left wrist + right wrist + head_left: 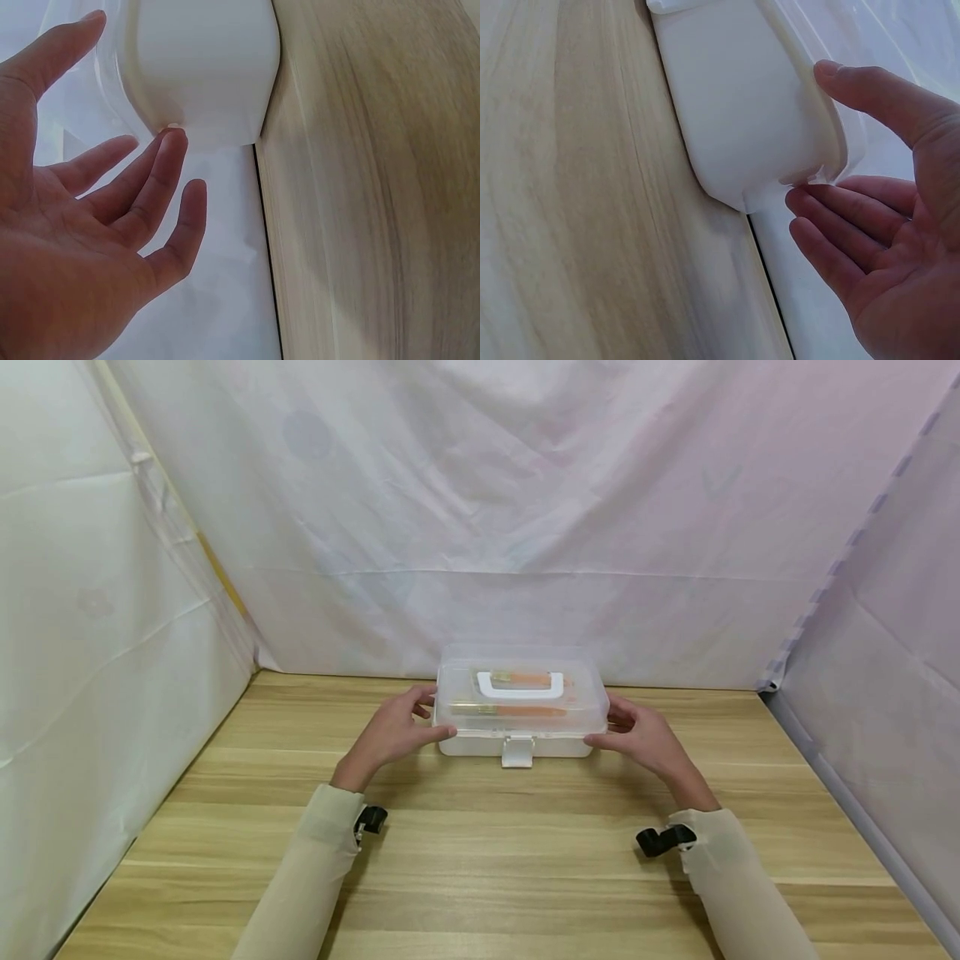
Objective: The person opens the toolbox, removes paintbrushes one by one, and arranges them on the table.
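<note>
A white plastic storage box (480,747) with a clear lid (453,693) and a white carry handle (521,692) sits at the back of the table. Its front latch (517,753) sticks outward below the lid's edge. Through the lid show long orange items with yellowish ends, blurred by the plastic. My left hand (393,727) holds the box's left end, thumb at the front corner. At the opposite end, my right hand (637,737) grips likewise, its thumb near the lid's rim. In both wrist views the fingertips meet the box's end wall under the rim.
The wooden table (480,860) runs back to a pale hanging cloth (487,527), close behind the box. More cloth hangs at the left (97,635) and right (885,610). Black wrist mounts (371,818) stick out from both sleeves.
</note>
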`<action>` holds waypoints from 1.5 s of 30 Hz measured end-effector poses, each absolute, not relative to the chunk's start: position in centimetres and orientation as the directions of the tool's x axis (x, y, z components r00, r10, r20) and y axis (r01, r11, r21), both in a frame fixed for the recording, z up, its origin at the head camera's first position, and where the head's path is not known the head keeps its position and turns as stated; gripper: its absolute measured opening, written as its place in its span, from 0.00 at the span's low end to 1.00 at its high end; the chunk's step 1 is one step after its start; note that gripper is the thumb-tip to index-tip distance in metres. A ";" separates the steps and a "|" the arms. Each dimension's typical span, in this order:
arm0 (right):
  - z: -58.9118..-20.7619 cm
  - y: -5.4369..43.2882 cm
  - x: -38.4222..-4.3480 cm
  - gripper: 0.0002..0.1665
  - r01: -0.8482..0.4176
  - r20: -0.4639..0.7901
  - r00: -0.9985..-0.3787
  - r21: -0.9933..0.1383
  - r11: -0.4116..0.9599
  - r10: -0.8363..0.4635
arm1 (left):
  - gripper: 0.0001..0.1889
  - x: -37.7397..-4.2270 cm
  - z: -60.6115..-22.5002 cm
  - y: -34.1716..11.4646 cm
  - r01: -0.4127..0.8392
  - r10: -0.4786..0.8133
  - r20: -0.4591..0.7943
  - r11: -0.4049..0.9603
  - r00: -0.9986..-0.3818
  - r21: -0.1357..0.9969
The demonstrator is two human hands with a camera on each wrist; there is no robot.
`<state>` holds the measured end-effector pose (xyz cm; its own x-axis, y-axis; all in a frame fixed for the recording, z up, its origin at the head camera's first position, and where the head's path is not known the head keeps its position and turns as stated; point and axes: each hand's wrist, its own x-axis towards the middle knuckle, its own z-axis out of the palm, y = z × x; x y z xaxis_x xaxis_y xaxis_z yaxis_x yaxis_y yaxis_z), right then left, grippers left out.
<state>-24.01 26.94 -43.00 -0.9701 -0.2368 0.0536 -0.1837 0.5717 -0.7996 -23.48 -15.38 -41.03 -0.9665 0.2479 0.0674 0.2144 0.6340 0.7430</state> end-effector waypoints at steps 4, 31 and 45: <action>-42.7 27.2 -23.9 0.56 -0.172 0.036 -0.969 -0.807 0.565 -0.243 | 0.44 -23.4 -41.0 -15.5 0.210 0.252 0.058 0.634 -0.966 0.744; -41.4 28.7 -23.8 0.51 -0.215 0.006 -0.935 -0.804 0.555 -0.355 | 0.44 -23.3 -40.3 -16.7 0.213 0.334 0.001 0.601 -0.943 0.770; -43.0 29.5 -24.3 0.57 -0.309 0.079 -0.891 -0.828 0.469 -0.446 | 0.52 -23.9 -41.3 -17.3 0.298 0.436 0.029 0.565 -0.900 0.769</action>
